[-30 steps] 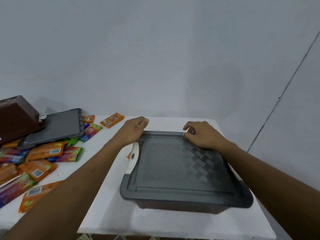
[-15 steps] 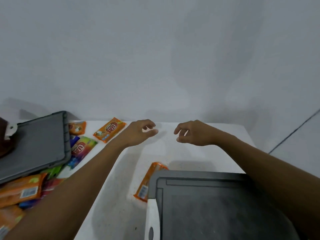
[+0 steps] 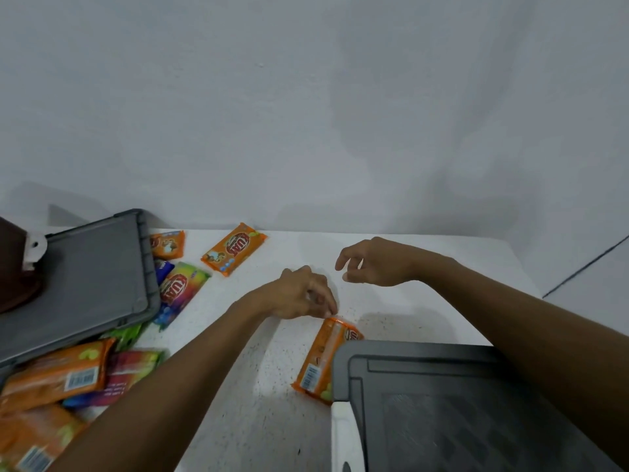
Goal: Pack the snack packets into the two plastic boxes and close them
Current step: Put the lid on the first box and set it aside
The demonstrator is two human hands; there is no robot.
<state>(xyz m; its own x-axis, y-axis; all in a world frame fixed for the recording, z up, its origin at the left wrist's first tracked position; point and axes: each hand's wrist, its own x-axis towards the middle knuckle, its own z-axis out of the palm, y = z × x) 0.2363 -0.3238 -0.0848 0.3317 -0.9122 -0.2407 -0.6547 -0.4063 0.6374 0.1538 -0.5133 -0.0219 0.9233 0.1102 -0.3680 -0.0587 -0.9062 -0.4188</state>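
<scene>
Lettering on the packets reads "KUAT" in red, seen upside down on a lone orange packet (image 3: 234, 248) near the wall and on a multicoloured packet (image 3: 180, 291); barcode labels show on several others. Two grey lids in view: one (image 3: 469, 407) closed on the near box at lower right, with a white latch (image 3: 343, 434) at its left side, the other (image 3: 75, 284) lying tilted over the pile of packets (image 3: 58, 379) at left. Pile count unclear, overlapped. One orange packet (image 3: 321, 361) lies on the white table (image 3: 425, 301), partly tucked under the near lid's corner. Left hand (image 3: 299, 296), fingers pinched together, touches that packet's far end. Right hand (image 3: 374, 262) hovers beyond it, loosely curled, holding nothing.
</scene>
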